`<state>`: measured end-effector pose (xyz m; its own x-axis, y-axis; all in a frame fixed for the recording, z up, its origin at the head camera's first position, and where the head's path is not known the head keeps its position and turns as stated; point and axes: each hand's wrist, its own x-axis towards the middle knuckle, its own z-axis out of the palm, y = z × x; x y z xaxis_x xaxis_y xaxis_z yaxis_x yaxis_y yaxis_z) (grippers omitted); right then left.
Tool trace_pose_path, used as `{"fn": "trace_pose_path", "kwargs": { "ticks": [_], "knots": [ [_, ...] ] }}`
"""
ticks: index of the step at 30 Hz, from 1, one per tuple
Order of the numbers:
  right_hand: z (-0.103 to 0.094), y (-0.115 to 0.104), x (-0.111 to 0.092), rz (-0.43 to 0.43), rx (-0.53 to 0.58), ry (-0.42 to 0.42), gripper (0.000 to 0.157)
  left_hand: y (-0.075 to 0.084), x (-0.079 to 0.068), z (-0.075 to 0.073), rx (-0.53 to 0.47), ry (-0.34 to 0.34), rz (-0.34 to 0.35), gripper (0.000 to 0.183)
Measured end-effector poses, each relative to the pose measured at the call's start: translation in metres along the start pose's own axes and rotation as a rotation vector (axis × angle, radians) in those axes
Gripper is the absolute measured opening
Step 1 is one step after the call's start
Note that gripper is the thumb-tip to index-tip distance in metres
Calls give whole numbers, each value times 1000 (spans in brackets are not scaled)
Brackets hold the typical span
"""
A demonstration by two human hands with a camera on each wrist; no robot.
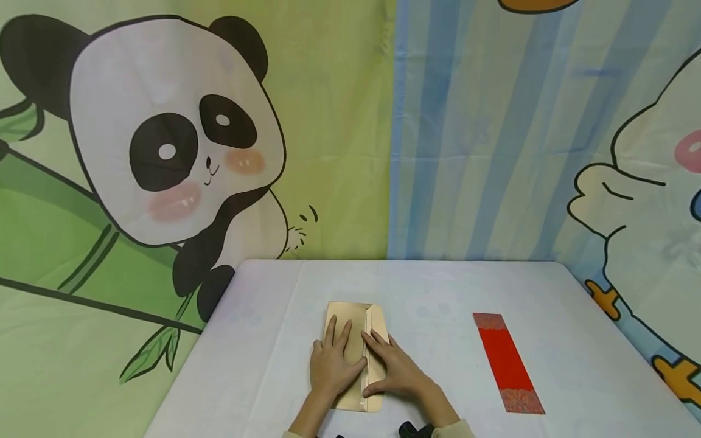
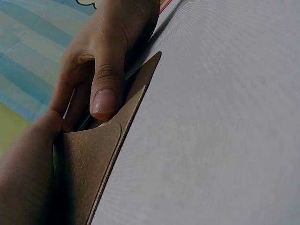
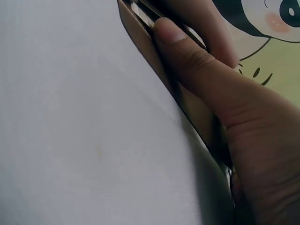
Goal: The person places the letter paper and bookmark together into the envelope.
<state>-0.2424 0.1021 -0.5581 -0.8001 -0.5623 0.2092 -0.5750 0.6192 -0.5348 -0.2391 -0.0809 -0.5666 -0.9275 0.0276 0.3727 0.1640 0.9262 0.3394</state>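
A tan kraft-paper envelope (image 1: 350, 311) lies lengthwise on the white table, its rounded flap (image 1: 378, 319) on the right side and a pale strip along the fold. My left hand (image 1: 335, 368) rests on the envelope's body with fingers spread and thumb reaching toward the fold. Over the flap lies my right hand (image 1: 402, 372), fingertips at the fold and thumb near the lower end. In the left wrist view, the right thumb (image 2: 104, 89) touches the brown paper (image 2: 96, 161) near its edge. The right wrist view shows the right hand (image 3: 234, 105) along the envelope's edge (image 3: 136, 35).
To the right, a long red paper piece (image 1: 506, 359) with patterned ends lies slanted on the white table (image 1: 438, 304). A black device (image 1: 415, 429) sits by the right wrist at the bottom edge. Behind the table hangs a cartoon backdrop (image 1: 339, 152) with a panda.
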Motion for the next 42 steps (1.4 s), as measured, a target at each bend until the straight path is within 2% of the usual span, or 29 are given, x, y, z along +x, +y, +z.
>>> {"fn": "trace_pose_path", "kwargs": {
  "ticks": [4, 12, 28, 42],
  "knots": [
    [-2, 1, -1, 26, 21, -18, 111, 1, 0, -1, 1, -2, 2, 81],
    [-2, 0, 0, 28, -21, 0, 111, 0, 0, 1, 19, -6, 0, 81],
    [4, 1, 3, -42, -60, 61, 110, -1, 1, 2, 6, 11, 4, 84],
    [8, 4, 3, -24, -30, 63, 104, -1, 1, 2, 9, 9, -2, 83]
  ]
}}
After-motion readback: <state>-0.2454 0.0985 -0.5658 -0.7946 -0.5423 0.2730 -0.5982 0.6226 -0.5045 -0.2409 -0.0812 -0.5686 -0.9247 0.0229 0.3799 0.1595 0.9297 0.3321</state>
